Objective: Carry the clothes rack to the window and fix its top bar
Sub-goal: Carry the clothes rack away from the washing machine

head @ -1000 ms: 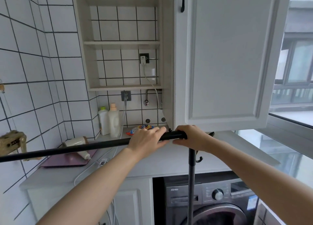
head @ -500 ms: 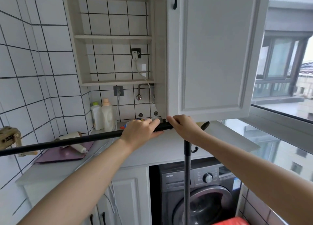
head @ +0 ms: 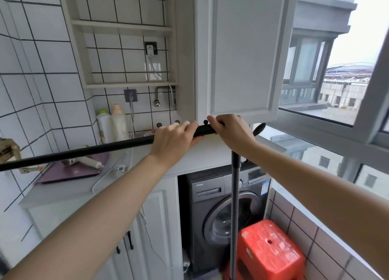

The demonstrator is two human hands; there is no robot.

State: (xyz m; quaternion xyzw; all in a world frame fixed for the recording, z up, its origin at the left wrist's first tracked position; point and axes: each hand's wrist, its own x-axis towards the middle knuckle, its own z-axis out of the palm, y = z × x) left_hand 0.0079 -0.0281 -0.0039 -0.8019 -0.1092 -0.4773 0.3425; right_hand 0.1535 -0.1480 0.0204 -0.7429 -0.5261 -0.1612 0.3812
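The clothes rack's black top bar point(head: 88, 150) runs from the left edge up to the middle, where it meets the grey upright pole point(head: 234, 206). My left hand point(head: 173, 140) is wrapped over the bar just left of the joint. My right hand point(head: 231, 133) covers the joint at the top of the upright, fingers curled on the bar. The bar's black end tip point(head: 259, 128) sticks out past my right hand. A small black knob point(head: 205, 122) shows between my hands. The window point(head: 336, 103) is at the right.
An open white cabinet door point(head: 242, 52) hangs just above my hands. Below are a countertop point(head: 69, 190), a dark washing machine point(head: 212, 212) and a red stool point(head: 269, 250). Two detergent bottles point(head: 111, 124) and a purple board point(head: 71, 172) sit on the counter.
The view has turned right and down, bringing in more window and the red stool. Both hands keep their hold on the top bar at the joint.
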